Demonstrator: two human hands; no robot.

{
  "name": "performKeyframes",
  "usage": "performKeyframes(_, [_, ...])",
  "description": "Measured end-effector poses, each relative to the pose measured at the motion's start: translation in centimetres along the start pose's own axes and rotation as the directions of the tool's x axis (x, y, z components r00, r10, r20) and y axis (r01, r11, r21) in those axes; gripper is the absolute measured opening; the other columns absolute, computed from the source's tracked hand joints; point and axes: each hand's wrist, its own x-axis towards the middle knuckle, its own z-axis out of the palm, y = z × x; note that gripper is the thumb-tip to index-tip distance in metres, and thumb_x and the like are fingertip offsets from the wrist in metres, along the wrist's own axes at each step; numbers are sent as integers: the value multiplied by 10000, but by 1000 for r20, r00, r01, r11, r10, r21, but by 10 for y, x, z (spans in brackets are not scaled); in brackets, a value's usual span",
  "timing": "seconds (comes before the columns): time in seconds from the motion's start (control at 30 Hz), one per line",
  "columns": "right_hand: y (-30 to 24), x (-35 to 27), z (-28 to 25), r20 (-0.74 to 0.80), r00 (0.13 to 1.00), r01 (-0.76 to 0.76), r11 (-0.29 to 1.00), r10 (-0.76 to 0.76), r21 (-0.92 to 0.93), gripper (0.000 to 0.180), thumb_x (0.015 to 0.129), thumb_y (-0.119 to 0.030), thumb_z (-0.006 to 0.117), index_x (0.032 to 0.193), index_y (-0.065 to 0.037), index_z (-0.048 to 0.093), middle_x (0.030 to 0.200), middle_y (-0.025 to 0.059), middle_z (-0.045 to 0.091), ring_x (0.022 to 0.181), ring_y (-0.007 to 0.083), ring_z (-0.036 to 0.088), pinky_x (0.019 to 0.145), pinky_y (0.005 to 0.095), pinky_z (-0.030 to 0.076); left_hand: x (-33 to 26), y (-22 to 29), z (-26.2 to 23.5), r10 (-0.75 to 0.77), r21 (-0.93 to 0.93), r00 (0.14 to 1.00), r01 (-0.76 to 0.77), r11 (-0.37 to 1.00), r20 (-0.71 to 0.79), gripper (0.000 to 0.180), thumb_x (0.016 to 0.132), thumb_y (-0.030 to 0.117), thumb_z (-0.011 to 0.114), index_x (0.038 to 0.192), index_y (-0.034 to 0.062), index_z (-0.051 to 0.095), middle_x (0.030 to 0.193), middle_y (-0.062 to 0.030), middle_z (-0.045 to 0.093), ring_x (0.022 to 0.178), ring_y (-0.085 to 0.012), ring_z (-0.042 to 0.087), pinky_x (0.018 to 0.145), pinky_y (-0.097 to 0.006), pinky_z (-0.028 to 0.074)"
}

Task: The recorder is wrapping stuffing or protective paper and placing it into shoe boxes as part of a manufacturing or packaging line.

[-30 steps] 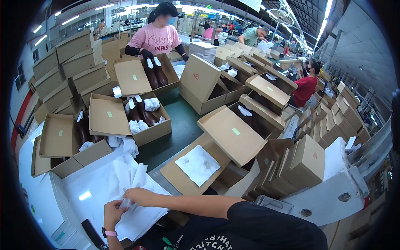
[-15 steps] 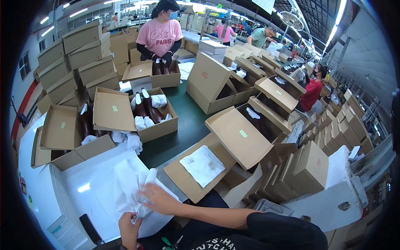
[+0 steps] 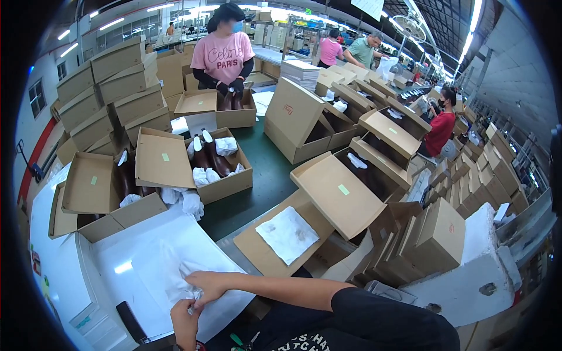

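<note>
Both hands are on a thin sheet of white tissue paper, crumpled at its near end. My left hand pinches that near end, fingers closed. Right above it, my right hand wraps round the bunched paper, its fingertips partly hidden. Beneath lies a larger stack of white paper sheets on a white surface. Beyond the paper, an open cardboard shoe box holds dark brown boots with white stuffing and crumpled paper balls. Beside it on the left stands another open box with boots.
A cardboard lid with a stained white cloth lies to the right. More open boxes line the green table. Closed boxes are stacked far left. A black object lies near my left hand. A co-worker handles boots opposite.
My right hand has come down and closed on the tissue paper near my left hand. The paper's raised far part has been gathered lower. The view has shifted slightly.
</note>
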Motion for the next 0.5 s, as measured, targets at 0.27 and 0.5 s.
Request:
performKeyframes(0.27, [1, -13, 30, -138, 965, 126, 856, -223, -502, 847, 800, -333, 958, 1491, 19, 617, 1442, 246, 635, 1476, 480, 484, 1271, 573, 376, 5, -5, 6, 30, -36, 997, -32, 999, -72, 341, 752, 93, 956, 1029, -53, 821, 962, -226, 794, 877, -391, 767, 840, -463, 598])
performKeyframes(0.5, [16, -9, 53, -321, 942, -7, 953, -95, -303, 666, 787, -28, 865, 1405, 70, 639, 1318, 242, 671, 1291, 419, 632, 1129, 479, 521, 5, 49, 1, -6, 125, 986, 27, 992, -165, 466, 738, 93, 958, 1152, -27, 781, 1238, -200, 718, 1148, -430, 664, 995, -492, 535])
